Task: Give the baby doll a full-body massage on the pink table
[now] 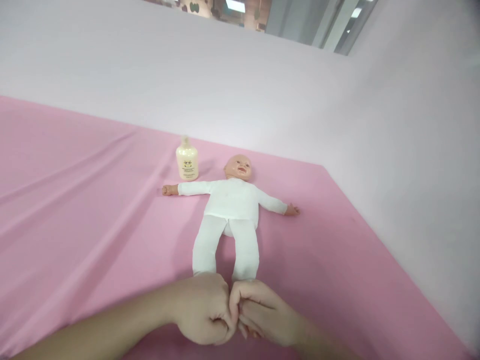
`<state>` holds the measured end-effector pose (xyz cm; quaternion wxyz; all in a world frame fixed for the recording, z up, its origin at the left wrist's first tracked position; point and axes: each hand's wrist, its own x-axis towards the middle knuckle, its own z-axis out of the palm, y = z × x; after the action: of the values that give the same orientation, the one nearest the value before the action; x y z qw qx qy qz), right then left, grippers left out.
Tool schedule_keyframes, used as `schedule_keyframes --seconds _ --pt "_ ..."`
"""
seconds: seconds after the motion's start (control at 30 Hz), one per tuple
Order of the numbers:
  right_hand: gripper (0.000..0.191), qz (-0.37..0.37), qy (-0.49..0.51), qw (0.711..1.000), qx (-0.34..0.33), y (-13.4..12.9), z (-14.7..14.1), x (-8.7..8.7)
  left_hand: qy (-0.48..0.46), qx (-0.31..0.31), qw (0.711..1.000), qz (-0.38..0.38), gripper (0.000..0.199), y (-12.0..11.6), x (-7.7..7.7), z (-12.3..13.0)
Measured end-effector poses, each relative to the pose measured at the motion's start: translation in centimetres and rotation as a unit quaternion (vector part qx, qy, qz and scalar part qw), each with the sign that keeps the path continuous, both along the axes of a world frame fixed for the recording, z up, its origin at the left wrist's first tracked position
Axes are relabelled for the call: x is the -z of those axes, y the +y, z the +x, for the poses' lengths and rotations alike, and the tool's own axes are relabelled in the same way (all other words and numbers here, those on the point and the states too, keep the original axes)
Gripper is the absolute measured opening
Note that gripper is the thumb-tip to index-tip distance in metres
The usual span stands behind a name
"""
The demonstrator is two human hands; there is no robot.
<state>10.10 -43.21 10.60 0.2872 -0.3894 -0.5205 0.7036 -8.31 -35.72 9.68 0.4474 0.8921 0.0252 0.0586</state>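
Left hand [204,309]: fingers curled into a fist. Right hand [264,312]: fingers folded inward, knuckles meeting those of the left. No held object shows in either; anything enclosed within the fingers cannot be confirmed.

The baby doll with a smooth plastic head and white cloth-covered body [233,200] lies on its back directly beyond both hands, arms spread, lower legs nearest them. The hands obscure its feet, so contact there cannot be determined.

The cream-coloured, glossy bottle with dark printing [187,161] stands upright beyond the left hand and slightly to its left, well apart from it. Both items rest on the pink cloth-covered worktop [93,210].

Status, as judged: doll laid out, clothing in place; bottle set within the area, not in use. How much remains cannot be determined.
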Motion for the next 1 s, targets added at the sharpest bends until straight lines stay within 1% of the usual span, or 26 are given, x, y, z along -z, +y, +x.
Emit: schedule_keyframes --seconds 0.07,0.13,0.17,0.23,0.33,0.43,0.5,0.57,0.63,0.7,0.73,0.83,0.87,0.9,0.93,0.97,1.0 --pt "0.027 -0.022 -0.006 1.000 0.020 0.0 -0.1 0.0 0.083 0.013 0.994 -0.073 0.023 0.4 -0.6 -0.1" --pt "0.023 -0.032 0.008 0.999 0.041 0.2 -0.1 -0.1 0.166 0.014 0.976 -0.143 0.029 1.0 -0.9 -0.3" --pt "0.018 -0.033 0.022 0.998 0.053 0.4 -0.2 -0.1 0.192 0.009 0.966 -0.173 0.031 1.3 -1.0 -0.4" --pt "0.009 -0.038 0.054 0.995 0.074 0.6 -0.3 0.0 0.212 -0.011 0.952 -0.222 0.032 1.8 -0.8 -0.6" --pt "0.005 -0.054 0.089 0.991 0.087 1.1 -0.7 0.7 0.195 -0.036 0.936 -0.290 0.025 2.1 -0.4 -0.6" --pt "0.003 -0.063 0.123 0.988 0.061 1.6 -1.3 2.2 0.127 -0.039 0.927 -0.352 0.016 2.3 0.0 -0.4" --pt "0.001 -0.053 0.155 0.985 0.051 2.0 -1.5 3.0 0.084 -0.040 0.920 -0.380 0.014 2.6 0.2 -0.5" --pt "0.004 -0.040 0.183 0.980 0.069 2.3 -1.5 3.2 0.062 -0.052 0.913 -0.401 0.014 3.0 0.6 -0.6" --pt "0.006 -0.024 0.195 0.973 0.124 2.5 -1.3 3.0 0.048 -0.055 0.906 -0.416 0.014 3.4 1.0 -0.8" --pt "0.008 -0.005 0.199 0.957 0.210 2.6 -0.9 2.6 0.019 -0.035 0.894 -0.447 0.013 3.6 1.6 -0.8" --pt "0.008 0.007 0.197 0.946 0.257 2.7 -0.6 2.5 -0.015 -0.022 0.879 -0.476 0.011 3.6 1.8 -0.8" --pt "0.011 0.041 0.187 0.905 0.380 3.3 0.3 2.9 -0.132 0.022 0.817 -0.561 0.009 3.2 2.5 -0.5" --pt "0.012 0.045 0.182 0.893 0.410 3.5 0.6 3.1 -0.156 0.037 0.802 -0.576 0.010 3.0 2.7 -0.4" --pt "0.014 0.048 0.178 0.880 0.438 3.7 0.8 3.4 -0.170 0.044 0.793 -0.583 0.011 2.8 2.7 -0.2" --pt "0.019 0.049 0.177 0.868 0.462 3.9 1.0 3.7 -0.180 0.034 0.788 -0.588 0.012 2.9 2.6 -0.1" --pt "0.024 0.047 0.177 0.858 0.481 4.1 1.2 4.0 -0.189 0.006 0.784 -0.591 0.012 3.1 2.3 0.2" --pt "0.029 0.044 0.180 0.850 0.493 4.2 1.3 4.2 -0.205 -0.040 0.779 -0.591 0.012 3.7 1.9 0.4"
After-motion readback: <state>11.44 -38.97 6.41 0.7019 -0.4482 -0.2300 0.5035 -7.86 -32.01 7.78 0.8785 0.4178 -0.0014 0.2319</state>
